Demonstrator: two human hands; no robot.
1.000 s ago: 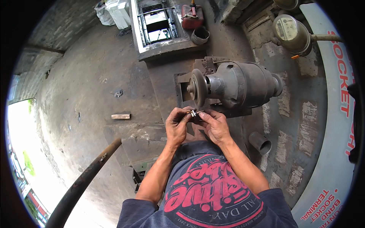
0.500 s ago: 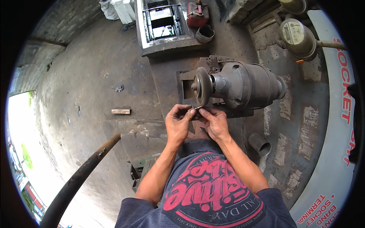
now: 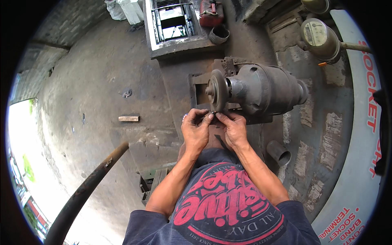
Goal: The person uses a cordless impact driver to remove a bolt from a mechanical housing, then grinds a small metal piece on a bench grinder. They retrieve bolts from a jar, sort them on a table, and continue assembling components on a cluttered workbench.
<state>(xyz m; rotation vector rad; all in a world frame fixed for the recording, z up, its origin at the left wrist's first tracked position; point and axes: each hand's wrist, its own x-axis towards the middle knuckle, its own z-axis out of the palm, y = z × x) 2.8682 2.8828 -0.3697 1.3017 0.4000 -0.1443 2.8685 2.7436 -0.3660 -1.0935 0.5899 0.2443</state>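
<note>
A bench grinder with a large grey motor (image 3: 265,90) has a round wheel (image 3: 217,83) on its left end. My left hand (image 3: 195,128) and my right hand (image 3: 232,128) pinch a small dark piece (image 3: 213,113) between thumbs and fingers at the lower edge of the wheel. The piece is mostly hidden by my fingers, and I cannot tell whether it touches the wheel.
A red jerrycan (image 3: 211,14) and a dark can (image 3: 219,35) stand beside a metal-framed opening (image 3: 157,49). A pipe (image 3: 85,185) crosses the lower left, a short piece (image 3: 128,118) lies on the floor, and a metal cylinder (image 3: 278,153) sits right. A signboard (image 3: 363,122) runs along the right.
Both my hands have moved up toward the wheel with the small piece, which is now more hidden by my fingers than a second ago.
</note>
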